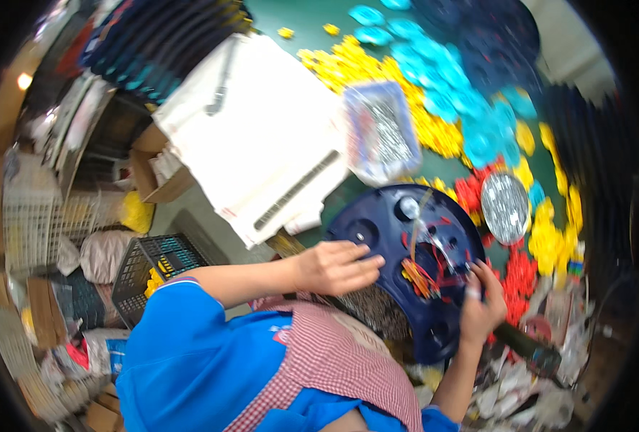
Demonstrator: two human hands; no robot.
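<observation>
At the near edge of the counter (283, 11), a dark blue panel (395, 248) faces up, probably so its red wires (440, 271) can be reached. The left hand (337, 268) hangs loosely apart by its left side; the right hand (483, 302) curls at its right rim, grip impossible to tell.

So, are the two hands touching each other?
Apart. The head view shows part of the blue panel between the left hand and the right hand.

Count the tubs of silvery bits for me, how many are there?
2. The pale blue tub is beside the white sheets; the round tub is among red pieces and yellow pieces, right of the dark blue panel. Others may be hidden.
</observation>
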